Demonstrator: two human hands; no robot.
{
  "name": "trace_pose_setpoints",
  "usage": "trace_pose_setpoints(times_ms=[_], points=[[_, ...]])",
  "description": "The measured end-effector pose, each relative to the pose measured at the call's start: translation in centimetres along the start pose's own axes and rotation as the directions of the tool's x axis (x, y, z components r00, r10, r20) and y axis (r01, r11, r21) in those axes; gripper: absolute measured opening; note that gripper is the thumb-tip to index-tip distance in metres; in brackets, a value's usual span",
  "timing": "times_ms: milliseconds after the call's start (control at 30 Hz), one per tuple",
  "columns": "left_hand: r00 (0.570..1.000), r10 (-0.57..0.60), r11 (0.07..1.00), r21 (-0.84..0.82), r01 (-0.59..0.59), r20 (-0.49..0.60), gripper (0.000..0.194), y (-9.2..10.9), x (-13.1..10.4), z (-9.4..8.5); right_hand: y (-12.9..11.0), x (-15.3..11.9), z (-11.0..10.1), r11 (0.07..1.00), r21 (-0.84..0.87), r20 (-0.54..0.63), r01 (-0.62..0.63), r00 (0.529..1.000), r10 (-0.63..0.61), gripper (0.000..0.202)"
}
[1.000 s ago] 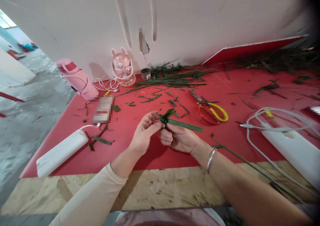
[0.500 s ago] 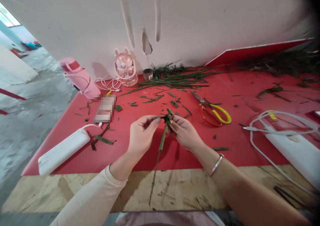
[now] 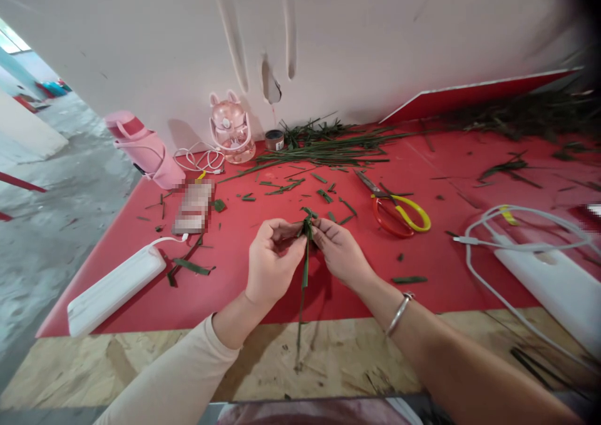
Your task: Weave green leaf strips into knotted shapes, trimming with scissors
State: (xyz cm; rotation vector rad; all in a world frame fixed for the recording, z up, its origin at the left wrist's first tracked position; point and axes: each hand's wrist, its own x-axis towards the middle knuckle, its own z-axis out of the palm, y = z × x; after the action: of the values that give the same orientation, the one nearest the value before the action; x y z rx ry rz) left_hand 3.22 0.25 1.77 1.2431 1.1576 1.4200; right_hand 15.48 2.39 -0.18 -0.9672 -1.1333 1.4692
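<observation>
Between my two hands is a small folded knot of green leaf strips, with one long thin end hanging down past the red surface. My left hand pinches the knot from the left, thumb and fingers closed together. From the right, my right hand grips its other side with closed fingertips; a silver bracelet is on that wrist. Parts of the knot are hidden behind the fingers. Scissors with one red and one yellow handle loop lie to the right of my hands, blades pointing away.
Cut leaf scraps dot the red tabletop. A pile of long green stems lies by the wall. Pink bottle, clear pink bottle, small tin, phone, white power banks and cables surround the hands.
My left hand has moved right, closer to the right hand, its thumb now against the knot. The hanging leaf end has swung more upright. The view has shifted slightly.
</observation>
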Motion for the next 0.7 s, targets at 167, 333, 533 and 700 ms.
trace_pose_setpoints(times_ms=[167,333,533,700], points=[[0.996,0.059,0.993,0.100,-0.066,0.074,0.025,0.5,-0.7,0.1,-0.2,-0.3,-0.1,0.953,-0.288,-0.106,0.096,0.986,-0.132,0.017],[1.000,0.022,0.988,0.154,-0.022,0.002,0.020,1.1,-0.5,0.0,-0.6,-0.7,-0.6,0.814,-0.549,-0.049,0.188,0.965,-0.256,0.017],[0.987,-0.157,0.980,0.130,0.150,0.044,0.021,1.4,1.0,-1.1,-1.7,-0.7,-1.2,0.694,-0.663,0.133,0.280,0.957,-0.259,0.014],[0.995,-0.096,0.995,0.035,0.097,-0.012,0.028,0.9,1.0,-0.7,-0.7,-0.4,-1.1,0.863,-0.471,0.081,0.182,0.983,-0.163,0.016]])
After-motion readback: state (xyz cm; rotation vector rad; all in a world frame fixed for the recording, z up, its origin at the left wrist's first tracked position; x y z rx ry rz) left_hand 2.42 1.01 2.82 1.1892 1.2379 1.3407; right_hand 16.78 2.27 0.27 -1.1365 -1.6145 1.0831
